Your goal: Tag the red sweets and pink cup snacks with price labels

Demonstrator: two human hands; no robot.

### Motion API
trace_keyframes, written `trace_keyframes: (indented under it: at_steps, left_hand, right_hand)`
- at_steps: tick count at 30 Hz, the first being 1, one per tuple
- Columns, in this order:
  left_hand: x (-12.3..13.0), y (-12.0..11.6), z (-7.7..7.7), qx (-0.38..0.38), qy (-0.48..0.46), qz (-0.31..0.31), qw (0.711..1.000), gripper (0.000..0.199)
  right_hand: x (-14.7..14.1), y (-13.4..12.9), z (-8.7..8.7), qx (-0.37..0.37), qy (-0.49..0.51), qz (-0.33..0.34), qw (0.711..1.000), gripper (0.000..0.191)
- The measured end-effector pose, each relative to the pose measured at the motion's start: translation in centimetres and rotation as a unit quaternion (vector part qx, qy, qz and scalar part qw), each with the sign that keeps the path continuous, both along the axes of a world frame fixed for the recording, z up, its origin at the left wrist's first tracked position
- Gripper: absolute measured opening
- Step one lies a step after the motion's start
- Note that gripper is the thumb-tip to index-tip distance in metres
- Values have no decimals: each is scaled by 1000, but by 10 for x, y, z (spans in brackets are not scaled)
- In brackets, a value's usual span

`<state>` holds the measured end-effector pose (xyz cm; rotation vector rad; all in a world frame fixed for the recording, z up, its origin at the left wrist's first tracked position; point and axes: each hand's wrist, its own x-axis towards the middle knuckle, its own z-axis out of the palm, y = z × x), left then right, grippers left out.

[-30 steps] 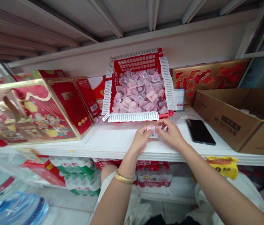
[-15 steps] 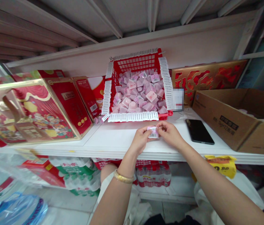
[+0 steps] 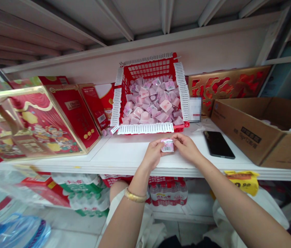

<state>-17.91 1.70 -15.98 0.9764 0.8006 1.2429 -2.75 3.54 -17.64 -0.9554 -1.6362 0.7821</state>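
Between my hands, just above the front of the white shelf, is a small pink jelly cup with a barcode label on its lid. My left hand is closed on its left side, thumb at the edge of the lid. At the cup's upper right corner, my right hand has its fingers pinched together; whether they hold the cup or a bit of label is too small to make out. Behind them stands a red basket heaped with similar pink cups, its rim lined with strips of barcode labels.
A black phone lies right of my hands, beside an open cardboard box. Red gift boxes stand at the left. Bottle packs sit on the lower shelf. A yellow price tag hangs at the shelf edge.
The thumb of my left hand has shifted left off the lid, so more of the barcode label shows. My right fingers stay pinched at the cup's corner. The view has moved slightly.
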Motion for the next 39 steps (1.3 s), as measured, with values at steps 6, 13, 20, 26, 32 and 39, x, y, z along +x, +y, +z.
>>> trace_keyframes:
  at_steps: [6, 13, 20, 26, 32, 39]
  left_hand:
    - [-1, -1, 0, 1, -9, 1, 1000, 20]
    - [-2, 0, 0, 0, -7, 0, 1000, 22]
    - [1, -3, 4, 39, 58, 33, 997, 34]
    - [26, -20, 30, 107, 85, 56, 989, 35]
    - [99, -33, 82, 182, 75, -65, 978, 32]
    - [213, -14, 128, 220, 65, -180, 957, 35]
  right_hand:
    - [-2, -1, 0, -6, -1, 9, 1000, 20]
    - [-2, -2, 0, -7, 2, 3, 1000, 15]
    - [-4, -3, 7, 6, 53, -40, 998, 17]
    - [17, -38, 36, 38, 60, -66, 995, 18]
    - [91, -74, 84, 99, 99, -157, 978, 20]
    - [197, -86, 134, 80, 95, -391, 912, 16]
